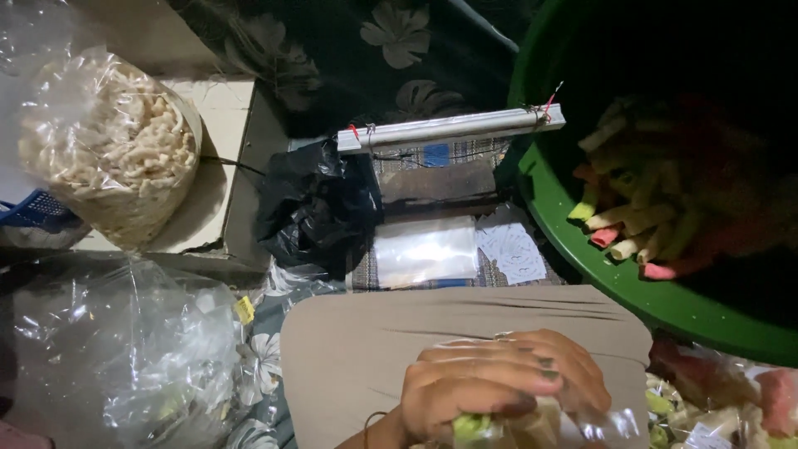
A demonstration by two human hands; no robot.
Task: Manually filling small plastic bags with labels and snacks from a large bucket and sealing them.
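Closest to the camera, at the bottom centre of the frame, one hand [499, 378] lay curled over a small clear plastic bag [540, 420] holding green and pale snack pieces, its fingers [515, 353] folded down across the top of the bag and pressing it against a tan board [357, 349]. Judging by the wrist entering from the lower left, it looked like the left hand, though that could not be settled from this view; the other hand was out of sight, perhaps hidden beneath the first. The bag sat directly under the fingers, not off to either side. Beyond the board, toward the middle of the frame, a flat clear plastic sheet [424, 249] lay with a metal sealing bar [449, 126] further up, its long axis running left to right across the view. At the right, a green tub [582, 241] held coloured stick snacks [632, 224]. A black plastic bag [312, 208] rested left of the sheet, and a large sack of pale crackers [108, 145] stood at the upper left.
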